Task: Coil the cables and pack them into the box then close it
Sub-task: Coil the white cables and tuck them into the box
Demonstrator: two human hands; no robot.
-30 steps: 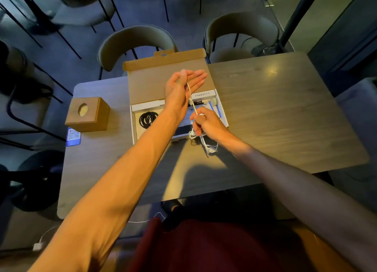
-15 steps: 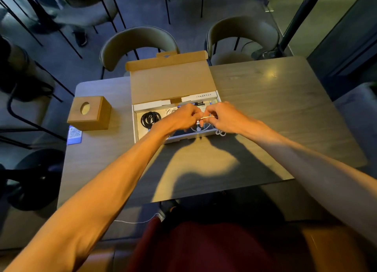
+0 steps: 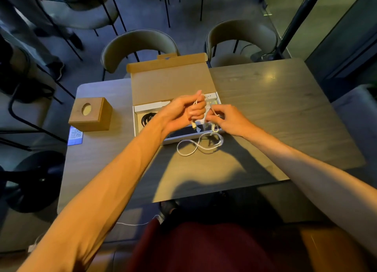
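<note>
- Gripping a thin white glossy cable in the left hand, with the grip curled into a fist round one strand and raised over the right half of the box.
- Pinching the same cable with the right hand, just beside the left, grip pressed together at thumb and forefinger on the short stretch running between the two hands.
- Dangling below the left fist: a pale connector end, hanging over the box's tray.
- Lying on the dark wood-grain counter: the rest of the cable, crossed over itself in a loose figure-eight just in front of the box's near edge.
- Set at the far middle of the counter: a flat brown cardboard box with a white inner tray, lid swung open and leaning back towards the chairs.
- Tucked into the tray's left compartment: a coiled black cable, partly hidden behind the left forearm.
- Standing left of the box and apart from it: a small wooden cube with a round hole on top.
- Lying flat just beside the cube's near left corner: a blue-and-white printed card.
- Pushed up to the counter's far edge: two curved-back olive chairs.
</note>
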